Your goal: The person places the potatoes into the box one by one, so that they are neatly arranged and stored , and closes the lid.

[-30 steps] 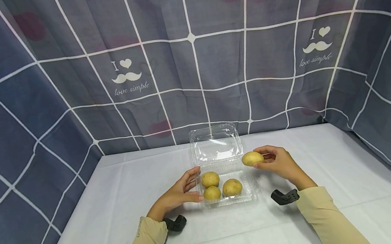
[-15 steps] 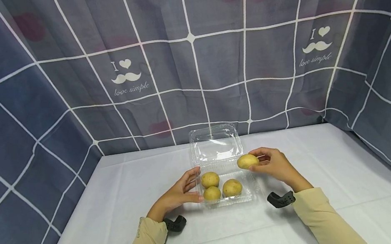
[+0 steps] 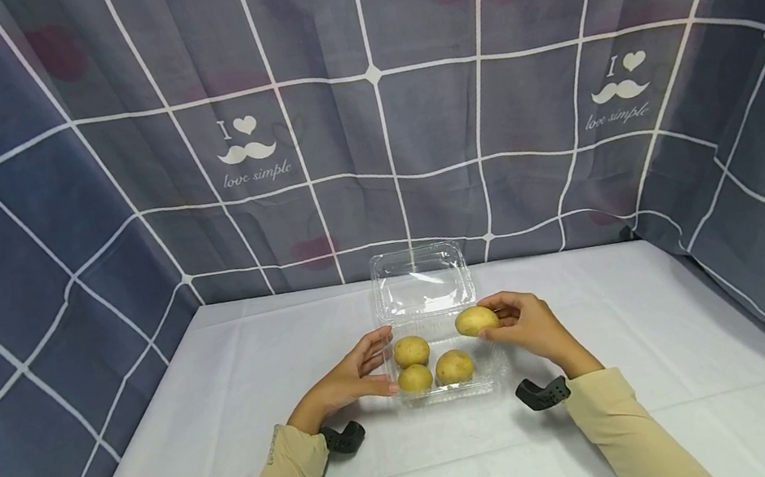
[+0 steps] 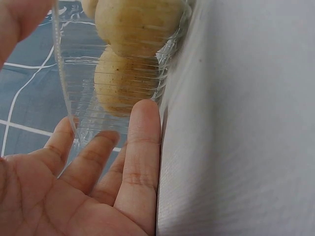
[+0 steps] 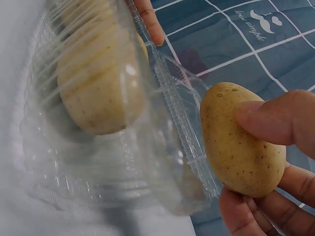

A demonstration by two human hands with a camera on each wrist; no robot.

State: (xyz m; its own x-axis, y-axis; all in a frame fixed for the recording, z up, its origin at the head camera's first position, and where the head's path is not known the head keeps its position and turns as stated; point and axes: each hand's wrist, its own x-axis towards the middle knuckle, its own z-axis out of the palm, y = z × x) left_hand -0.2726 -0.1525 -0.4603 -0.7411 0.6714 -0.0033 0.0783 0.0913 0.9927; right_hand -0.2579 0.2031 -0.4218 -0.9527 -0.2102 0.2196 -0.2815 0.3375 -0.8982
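Note:
A clear plastic clamshell container [image 3: 450, 394] stands on the table, its lid [image 3: 423, 290] tipped back. Three potatoes lie inside: two along the left side, the back one [image 3: 411, 350] behind the front one [image 3: 414, 379], and one at the front right [image 3: 454, 367]. My right hand [image 3: 533, 329] pinches another potato [image 5: 241, 140] between thumb and fingers, over the container's back right part. With fingers extended, my left hand [image 4: 98, 187] rests against the container's left wall, its fingertips right at the ridged plastic.
A white cloth covers the table [image 3: 416, 464]. Behind it and on both sides hangs a dark grey-blue curtain [image 3: 431, 116] with white lines. Black wrist devices sit at the left [image 3: 345, 438] and right [image 3: 543, 393] cuffs.
My right hand has carried its potato leftward and slightly down, from the container's right edge to over its back right part. My left hand has stayed at the left wall.

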